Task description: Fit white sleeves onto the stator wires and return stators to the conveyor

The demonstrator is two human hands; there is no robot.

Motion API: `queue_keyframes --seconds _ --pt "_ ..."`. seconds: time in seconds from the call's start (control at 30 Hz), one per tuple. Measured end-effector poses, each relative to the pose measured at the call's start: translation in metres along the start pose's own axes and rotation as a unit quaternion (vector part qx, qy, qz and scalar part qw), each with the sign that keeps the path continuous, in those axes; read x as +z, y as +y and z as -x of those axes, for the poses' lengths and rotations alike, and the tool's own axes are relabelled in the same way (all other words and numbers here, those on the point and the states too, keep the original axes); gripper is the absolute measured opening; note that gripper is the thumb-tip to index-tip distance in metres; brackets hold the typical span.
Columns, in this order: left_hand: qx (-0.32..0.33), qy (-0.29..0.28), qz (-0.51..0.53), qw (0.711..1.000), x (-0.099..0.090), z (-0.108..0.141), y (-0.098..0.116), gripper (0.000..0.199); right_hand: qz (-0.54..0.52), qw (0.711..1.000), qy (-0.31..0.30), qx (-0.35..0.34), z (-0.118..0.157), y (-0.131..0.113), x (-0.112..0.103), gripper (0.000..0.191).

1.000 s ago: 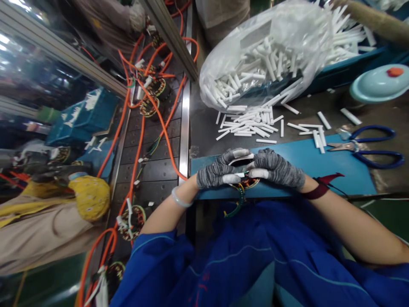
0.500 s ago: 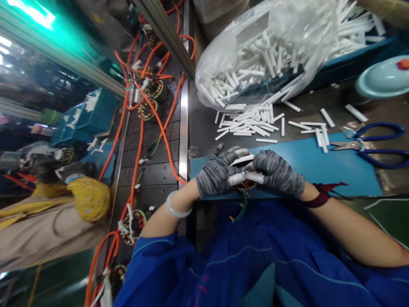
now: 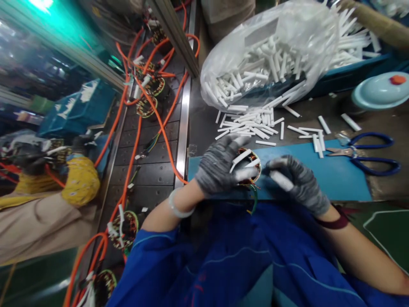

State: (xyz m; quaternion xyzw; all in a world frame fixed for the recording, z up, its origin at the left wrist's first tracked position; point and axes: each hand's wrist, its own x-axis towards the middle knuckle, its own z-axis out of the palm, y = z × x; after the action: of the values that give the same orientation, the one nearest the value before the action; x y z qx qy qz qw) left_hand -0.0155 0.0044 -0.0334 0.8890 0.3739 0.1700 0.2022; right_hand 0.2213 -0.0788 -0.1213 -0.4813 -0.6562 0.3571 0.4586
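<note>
On the near edge of the blue mat (image 3: 345, 179) sits a round wound motor stator (image 3: 258, 163), with white tubes (image 3: 242, 156) lying across its top. My left hand (image 3: 220, 166), in a grey glove with white fingertips, grips its left side, thumb along the near rim and fingers at the far side. Green wires (image 3: 254, 198) hang from the stator toward my body. To its right, apart from it, is my right hand (image 3: 295, 181), likewise gloved, with thumb and fingers parted and nothing visible between them.
Loose white tubes (image 3: 252, 123) lie beyond the mat, before a plastic bag (image 3: 220, 64) full of them. Blue-handled scissors (image 3: 354, 151) and a light-blue lidded container (image 3: 380, 91) are at right. Left, a conveyor (image 3: 166, 140) carries stators and orange cables; a co-worker's yellow sleeve (image 3: 81, 181) is beyond.
My right hand has let go of the stator and moved right. The stator's top with its white tubes now shows. My left hand stays on it.
</note>
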Motion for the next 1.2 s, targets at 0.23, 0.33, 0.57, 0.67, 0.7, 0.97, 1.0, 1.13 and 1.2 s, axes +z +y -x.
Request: queue_keyframes --seconds 0.23,0.33,0.57,0.67,0.7,0.97,1.0,1.13,1.2 --pt "0.091 0.005 0.029 0.995 0.022 0.057 -0.039 0.058 0.212 0.964 -0.064 -0.149 -0.003 -0.011 0.011 0.03" --pt "0.089 0.057 0.011 0.994 0.029 0.061 -0.037 0.032 0.176 0.973 -0.076 -0.128 -0.008 -0.009 0.011 0.031" --pt "-0.007 -0.07 0.296 0.953 0.008 0.052 -0.032 0.023 -0.097 0.972 -0.171 0.131 -0.002 -0.023 -0.001 0.033" --pt "-0.074 -0.148 0.385 0.908 0.001 0.046 -0.037 0.029 -0.131 0.967 -0.142 0.166 0.0 -0.028 0.002 0.035" --pt "-0.092 -0.163 0.406 0.894 0.0 0.045 -0.037 0.032 -0.128 0.969 -0.134 0.165 0.0 -0.03 0.005 0.035" --pt "-0.111 -0.075 0.272 0.953 0.013 0.049 -0.018 0.033 0.106 0.992 -0.059 0.021 -0.009 -0.041 0.032 0.029" --pt "-0.082 -0.058 0.214 0.972 0.014 0.05 -0.017 0.036 0.164 0.985 -0.055 -0.022 -0.01 -0.04 0.033 0.03" --pt "-0.002 -0.087 -0.067 0.994 0.018 0.058 -0.021 0.047 0.312 0.931 -0.098 -0.161 -0.008 -0.033 0.022 0.028" --pt "0.009 -0.126 -0.198 0.972 0.021 0.062 -0.019 0.054 0.305 0.924 -0.132 -0.19 -0.008 -0.028 0.012 0.028"
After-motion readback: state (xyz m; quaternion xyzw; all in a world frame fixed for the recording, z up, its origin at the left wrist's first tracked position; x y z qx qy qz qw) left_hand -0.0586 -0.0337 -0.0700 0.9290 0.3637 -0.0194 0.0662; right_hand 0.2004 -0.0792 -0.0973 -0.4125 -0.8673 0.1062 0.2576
